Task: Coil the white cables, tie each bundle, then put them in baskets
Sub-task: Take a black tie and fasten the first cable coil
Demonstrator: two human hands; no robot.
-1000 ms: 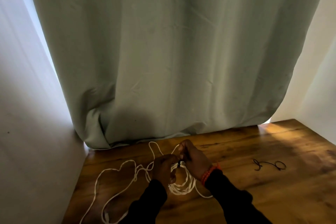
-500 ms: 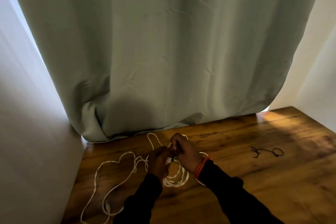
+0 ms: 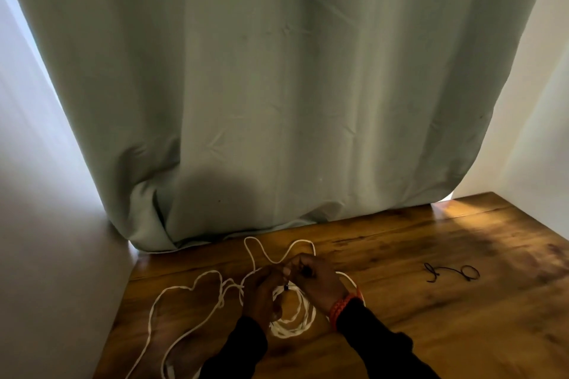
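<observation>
A white cable lies on the wooden table [image 3: 431,323]. Part of it is wound into a small coil [image 3: 294,321] under my hands, and long loose loops [image 3: 184,289] trail to the left and toward the curtain. My left hand [image 3: 261,292] and my right hand [image 3: 314,280] meet at the coil's far side, fingers pinched on a small black tie [image 3: 287,287] at the bundle. My right wrist wears an orange bracelet. The part of the coil under my hands is hidden.
A second black tie [image 3: 452,272] lies loose on the table to the right. A pale green curtain [image 3: 277,86] hangs down onto the table's far edge. White walls close in at left and right. No basket is in view.
The camera has tilted up, so hands and table sit lower in frame. My hands stay together at the coil, fingers working the black tie; the loose loops lie as before.
</observation>
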